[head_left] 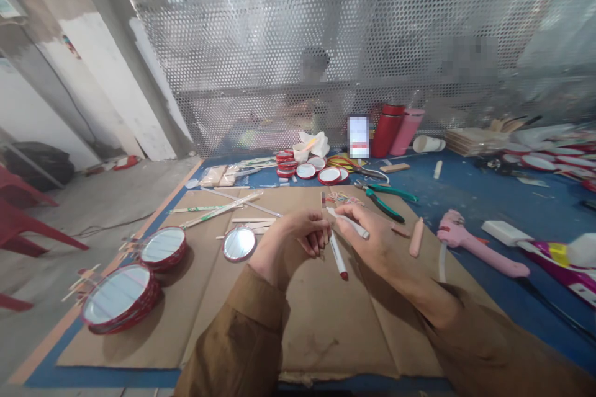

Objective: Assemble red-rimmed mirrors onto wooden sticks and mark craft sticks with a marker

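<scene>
My left hand [305,229] is closed on a thin wooden stick [323,214] that stands upright from the fingers, its top end dark. Close by on the right, my right hand [372,232] grips a white pen-like tool [356,225], its narrow tip pointing at the stick. A white marker with a red end [341,260] slants just below both hands, over the cardboard sheet [335,335]. Coloured rubber bands [344,198] lie beyond the fingertips. To the left of my left hand is a round mirror-like disc [239,243], beside some pale wooden sticks [254,221].
Two red drum-shaped pieces [123,298] with sticks attached sit at the left. Green-handled pliers [384,206], a pink glue gun [479,242] and its cable are on the right. Red-rimmed discs [329,175], a phone [358,136] and a red bottle [388,130] stand before a perforated metal screen [261,62].
</scene>
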A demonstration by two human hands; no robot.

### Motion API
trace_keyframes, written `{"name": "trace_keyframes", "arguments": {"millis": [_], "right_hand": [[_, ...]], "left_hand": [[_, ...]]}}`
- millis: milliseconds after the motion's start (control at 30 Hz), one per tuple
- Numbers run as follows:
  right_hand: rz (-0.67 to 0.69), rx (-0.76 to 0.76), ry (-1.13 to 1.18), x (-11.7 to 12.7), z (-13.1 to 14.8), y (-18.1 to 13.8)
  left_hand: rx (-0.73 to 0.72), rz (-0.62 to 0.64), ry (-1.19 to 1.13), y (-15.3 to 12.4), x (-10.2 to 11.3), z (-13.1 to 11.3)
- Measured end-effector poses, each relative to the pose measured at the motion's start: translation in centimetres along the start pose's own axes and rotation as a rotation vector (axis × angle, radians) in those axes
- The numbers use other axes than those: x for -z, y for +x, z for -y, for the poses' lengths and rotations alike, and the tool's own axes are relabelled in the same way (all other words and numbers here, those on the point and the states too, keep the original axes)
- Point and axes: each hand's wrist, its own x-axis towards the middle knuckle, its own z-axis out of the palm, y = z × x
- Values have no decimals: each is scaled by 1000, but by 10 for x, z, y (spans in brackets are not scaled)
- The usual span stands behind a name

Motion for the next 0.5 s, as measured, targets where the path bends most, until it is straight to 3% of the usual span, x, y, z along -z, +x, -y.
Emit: {"name": "trace_keyframes", "arguments": {"millis": [500], "right_hand": [[11, 29, 18, 1, 8, 4]], "left_hand": [[-21, -4, -16, 3, 1, 1]]}}
